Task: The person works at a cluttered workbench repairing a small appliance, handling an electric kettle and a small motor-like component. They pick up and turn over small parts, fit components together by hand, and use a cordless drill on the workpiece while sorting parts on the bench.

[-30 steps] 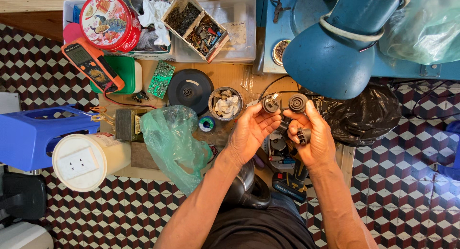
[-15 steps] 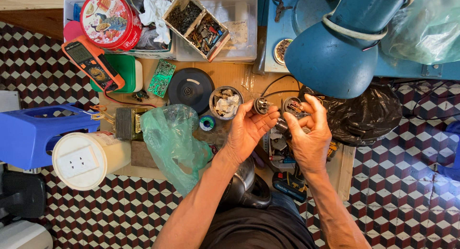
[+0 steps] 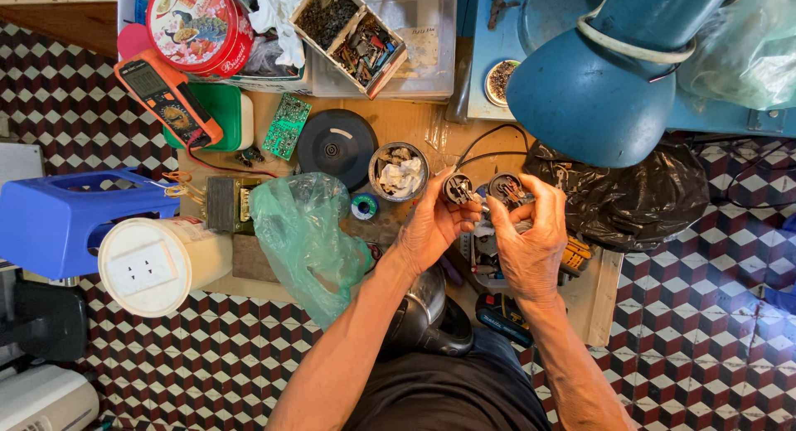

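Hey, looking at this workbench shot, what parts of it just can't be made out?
Head view only:
- Two small round wired parts, one in the left hand and one in the right hand: too small to identify, fingers partly cover them.
- Tools under the hands: hidden by hands and forearms.
- Black plastic bag contents: opaque.
- Bench corner behind the blue lamp shade: blocked.
- Small tin contents: too small to make out.

Two hands (image 3: 485, 232), two small round parts (image 3: 458, 187), one multimeter (image 3: 168, 95), one circuit board (image 3: 286, 126), one blue lamp (image 3: 609, 83).
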`<state>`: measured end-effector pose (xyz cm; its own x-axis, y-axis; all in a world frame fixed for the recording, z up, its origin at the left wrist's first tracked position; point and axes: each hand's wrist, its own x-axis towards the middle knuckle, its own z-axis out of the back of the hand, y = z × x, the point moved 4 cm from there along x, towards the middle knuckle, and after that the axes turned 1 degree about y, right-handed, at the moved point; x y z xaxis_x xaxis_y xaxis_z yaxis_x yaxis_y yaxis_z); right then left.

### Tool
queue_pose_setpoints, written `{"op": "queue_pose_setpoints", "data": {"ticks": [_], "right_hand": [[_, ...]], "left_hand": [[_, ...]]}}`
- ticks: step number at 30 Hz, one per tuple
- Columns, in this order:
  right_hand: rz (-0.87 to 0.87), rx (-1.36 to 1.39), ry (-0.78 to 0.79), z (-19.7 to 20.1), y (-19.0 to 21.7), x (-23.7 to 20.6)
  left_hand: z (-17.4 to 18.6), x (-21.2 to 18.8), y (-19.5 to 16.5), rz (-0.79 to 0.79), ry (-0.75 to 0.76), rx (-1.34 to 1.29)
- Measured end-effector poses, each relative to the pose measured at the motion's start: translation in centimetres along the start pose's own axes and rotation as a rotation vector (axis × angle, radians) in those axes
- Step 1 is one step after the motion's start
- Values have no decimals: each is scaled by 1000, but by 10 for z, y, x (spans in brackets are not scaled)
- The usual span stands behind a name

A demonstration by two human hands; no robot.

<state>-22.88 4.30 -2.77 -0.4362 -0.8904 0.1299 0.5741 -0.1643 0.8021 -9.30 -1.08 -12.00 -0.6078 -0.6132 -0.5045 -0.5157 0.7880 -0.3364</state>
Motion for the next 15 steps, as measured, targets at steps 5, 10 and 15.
{"op": "queue_pose_setpoints", "data": {"ticks": [5,10,15], "right_hand": [[-161,24,40,-7,-7,-4],[-178,71,37,-15,-9,-9],[-179,112,-7,-20,-9,-15]], "left_hand": [[2,-2,-1,5,16,-12],[-3,-2,-1,37,61,-51],[-10,1,2,52,56,-75]]}}
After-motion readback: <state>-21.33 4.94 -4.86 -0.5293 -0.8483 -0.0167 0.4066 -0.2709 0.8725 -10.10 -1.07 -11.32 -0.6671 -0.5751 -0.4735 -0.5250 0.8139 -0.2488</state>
